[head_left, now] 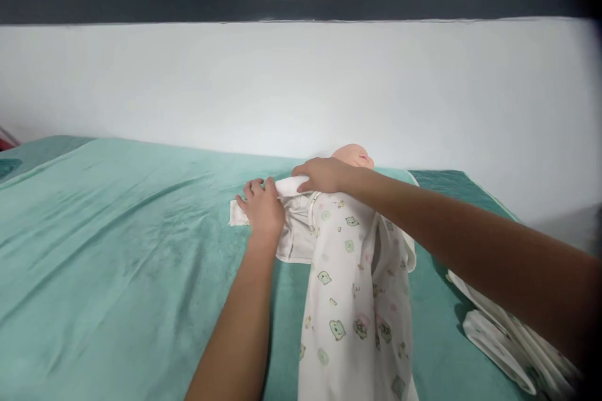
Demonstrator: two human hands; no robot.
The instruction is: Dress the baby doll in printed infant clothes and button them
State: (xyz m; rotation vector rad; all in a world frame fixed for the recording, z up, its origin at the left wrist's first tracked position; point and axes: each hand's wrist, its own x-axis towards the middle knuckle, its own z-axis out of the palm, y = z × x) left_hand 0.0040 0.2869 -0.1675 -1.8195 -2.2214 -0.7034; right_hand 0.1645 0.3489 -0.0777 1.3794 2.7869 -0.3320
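Note:
A baby doll (352, 153) lies on its back near the wall, its head partly hidden by my right wrist. Over its body is a long white baby gown (336, 301) printed with green animal faces; part of the cloth is spread out to the left, showing its plain inner side. My left hand (264, 207) rests on that spread part with its fingers apart, beside a short white end of cloth. Just below the doll's head, my right hand (322, 175) pinches a folded white edge between thumb and fingers.
A light green blanket (117, 232) covers the surface, with some wrinkles at left. White folded cloths (498, 338) lie at the lower right, partly behind my right arm. The white wall (235, 88) rises behind, with a dark window frame above.

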